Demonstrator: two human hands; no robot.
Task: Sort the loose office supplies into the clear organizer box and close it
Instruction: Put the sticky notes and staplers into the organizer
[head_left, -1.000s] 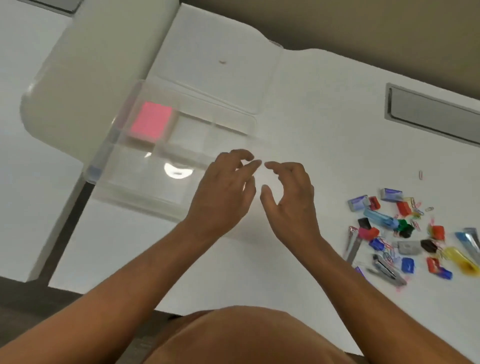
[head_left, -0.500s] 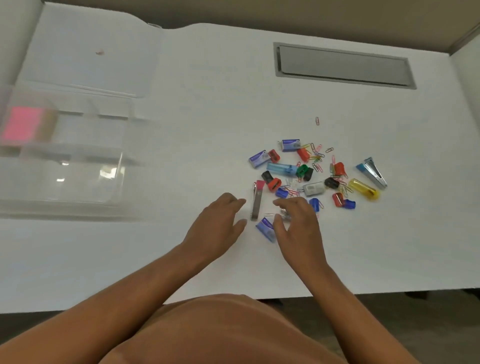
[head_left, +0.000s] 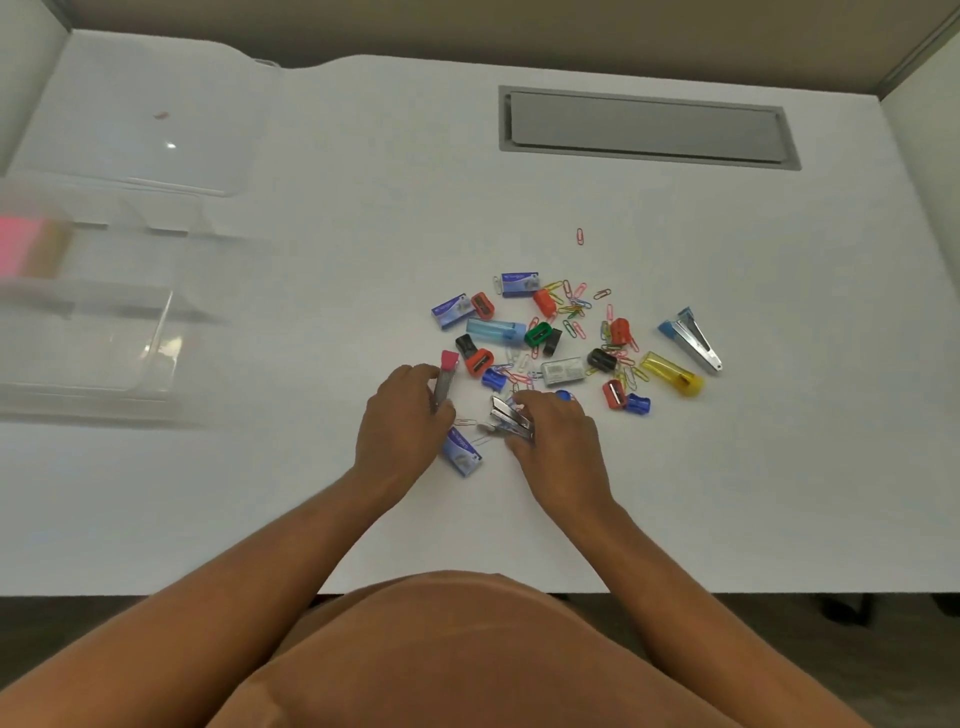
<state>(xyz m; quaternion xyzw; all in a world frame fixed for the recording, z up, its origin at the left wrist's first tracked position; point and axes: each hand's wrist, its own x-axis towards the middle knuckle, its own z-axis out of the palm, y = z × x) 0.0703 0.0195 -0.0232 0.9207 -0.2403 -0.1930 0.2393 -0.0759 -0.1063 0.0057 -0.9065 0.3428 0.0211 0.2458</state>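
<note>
You are seated at an office workstation. The white tabletop (head_left: 322, 291) has a grey cable-access flap (head_left: 644, 127) set flush near its far edge, and pale partition panels (head_left: 924, 156) rise along its right and left edges, as in a cubicle. Near the middle lies a scatter of office supplies (head_left: 561, 338): coloured paper clips, staple boxes, small sharpeners and staple removers. A clear organizer box (head_left: 88, 332) stands open at the left edge.
</note>
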